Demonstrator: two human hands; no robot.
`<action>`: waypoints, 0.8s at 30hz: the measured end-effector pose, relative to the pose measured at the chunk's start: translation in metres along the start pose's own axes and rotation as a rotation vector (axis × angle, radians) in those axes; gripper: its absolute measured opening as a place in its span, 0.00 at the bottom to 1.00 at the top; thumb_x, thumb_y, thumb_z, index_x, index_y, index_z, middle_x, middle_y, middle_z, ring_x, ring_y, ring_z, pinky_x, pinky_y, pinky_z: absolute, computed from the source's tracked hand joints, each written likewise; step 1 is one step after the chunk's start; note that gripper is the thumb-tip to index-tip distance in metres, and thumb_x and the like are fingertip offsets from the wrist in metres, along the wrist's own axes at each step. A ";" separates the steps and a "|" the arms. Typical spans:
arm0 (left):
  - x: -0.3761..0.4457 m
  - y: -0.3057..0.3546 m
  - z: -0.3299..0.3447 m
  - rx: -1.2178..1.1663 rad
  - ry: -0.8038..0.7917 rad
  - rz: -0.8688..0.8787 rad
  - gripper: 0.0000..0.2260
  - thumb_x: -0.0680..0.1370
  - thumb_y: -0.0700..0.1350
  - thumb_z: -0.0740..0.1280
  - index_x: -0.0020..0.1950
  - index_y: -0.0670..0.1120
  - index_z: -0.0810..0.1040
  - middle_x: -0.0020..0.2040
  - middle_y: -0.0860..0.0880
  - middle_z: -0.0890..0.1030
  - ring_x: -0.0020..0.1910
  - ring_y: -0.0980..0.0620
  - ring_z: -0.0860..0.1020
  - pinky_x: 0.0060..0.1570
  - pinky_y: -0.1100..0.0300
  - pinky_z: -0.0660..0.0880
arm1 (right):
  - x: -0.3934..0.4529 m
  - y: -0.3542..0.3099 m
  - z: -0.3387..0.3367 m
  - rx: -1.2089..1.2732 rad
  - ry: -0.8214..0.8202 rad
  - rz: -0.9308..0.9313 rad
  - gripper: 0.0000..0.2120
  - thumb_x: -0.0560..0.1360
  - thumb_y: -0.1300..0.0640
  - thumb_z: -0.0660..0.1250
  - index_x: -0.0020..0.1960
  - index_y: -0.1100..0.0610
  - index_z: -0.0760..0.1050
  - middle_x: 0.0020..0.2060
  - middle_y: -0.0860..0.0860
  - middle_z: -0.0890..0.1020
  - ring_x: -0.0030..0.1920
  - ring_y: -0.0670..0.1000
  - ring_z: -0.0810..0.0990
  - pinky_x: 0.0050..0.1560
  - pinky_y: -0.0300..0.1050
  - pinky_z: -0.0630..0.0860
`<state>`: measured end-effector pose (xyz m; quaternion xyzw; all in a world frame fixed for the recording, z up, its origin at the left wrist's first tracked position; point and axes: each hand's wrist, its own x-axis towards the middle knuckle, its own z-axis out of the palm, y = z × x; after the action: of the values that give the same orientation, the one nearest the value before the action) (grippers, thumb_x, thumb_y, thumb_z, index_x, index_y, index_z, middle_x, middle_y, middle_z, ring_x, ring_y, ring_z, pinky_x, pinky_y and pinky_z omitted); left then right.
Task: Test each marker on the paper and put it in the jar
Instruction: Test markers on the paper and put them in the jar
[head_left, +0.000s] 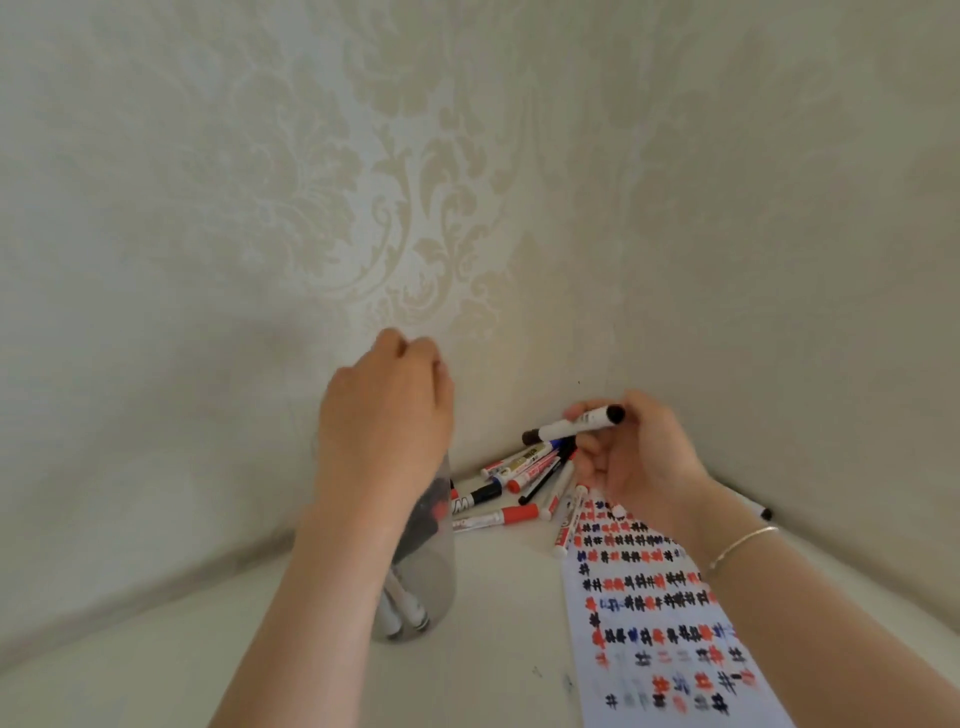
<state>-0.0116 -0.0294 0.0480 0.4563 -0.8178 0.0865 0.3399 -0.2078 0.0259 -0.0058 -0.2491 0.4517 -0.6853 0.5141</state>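
over the jar (421, 582) my left hand (387, 410) hangs with fingers curled, whether holding anything i can't tell. my right hand (641, 467) pinches a black marker (574, 423) above the paper (670, 618). several markers stand in the jar already; i judge plenty remain, given the pile (519, 480) by the wall.

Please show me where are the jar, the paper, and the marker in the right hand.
jar (423, 587), head view, on its clear lower wall.
paper (670, 618), head view, on its marked middle.
marker (571, 425), head view, on its white barrel.

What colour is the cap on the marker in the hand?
Black, on the marker in the right hand, head view.
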 end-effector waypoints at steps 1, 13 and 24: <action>-0.003 0.006 -0.002 -0.122 0.091 0.106 0.11 0.80 0.45 0.56 0.55 0.47 0.77 0.52 0.52 0.74 0.33 0.57 0.67 0.38 0.63 0.65 | -0.006 -0.007 0.000 0.064 -0.060 0.000 0.16 0.77 0.58 0.50 0.46 0.62 0.75 0.27 0.53 0.69 0.25 0.50 0.68 0.26 0.41 0.70; -0.037 0.057 0.075 -0.738 -0.425 0.196 0.11 0.81 0.53 0.59 0.56 0.49 0.76 0.42 0.50 0.79 0.36 0.52 0.77 0.38 0.54 0.75 | -0.036 -0.021 -0.014 -0.285 -0.133 -0.181 0.09 0.71 0.57 0.71 0.41 0.58 0.71 0.22 0.49 0.63 0.20 0.46 0.58 0.21 0.38 0.58; -0.057 0.087 0.088 -1.032 -0.649 0.027 0.18 0.80 0.59 0.56 0.45 0.50 0.81 0.39 0.49 0.85 0.38 0.56 0.82 0.46 0.59 0.77 | -0.032 0.000 -0.011 -0.294 0.349 -0.082 0.07 0.66 0.71 0.62 0.33 0.63 0.69 0.22 0.53 0.69 0.21 0.50 0.64 0.25 0.40 0.65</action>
<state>-0.1032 0.0192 -0.0396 0.2254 -0.8217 -0.4603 0.2494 -0.2057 0.0601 -0.0071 -0.2172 0.6183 -0.6649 0.3584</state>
